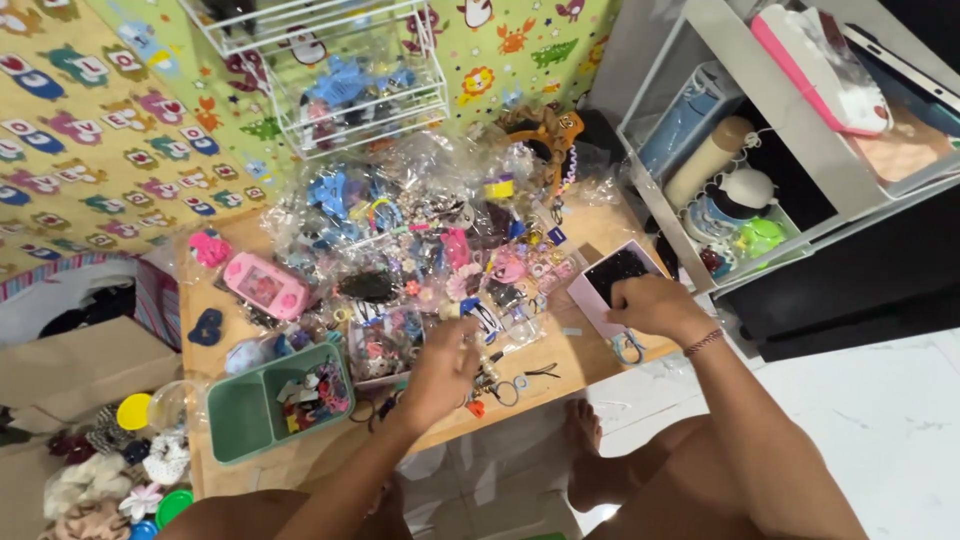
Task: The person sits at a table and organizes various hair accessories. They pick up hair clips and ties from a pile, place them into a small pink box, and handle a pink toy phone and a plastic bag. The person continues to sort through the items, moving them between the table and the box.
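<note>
Head view, right hand [655, 305] on pink tablet [600, 290], long axis running up-right

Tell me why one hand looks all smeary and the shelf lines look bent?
In the head view, the left hand is smeared by motion blur, while the right hand on the tablet looks sharper; the wide lens bows and tilts the shelf near the picture's edge; light glints off the clear bags; the white floor looks bright and a bit washed out.
</note>
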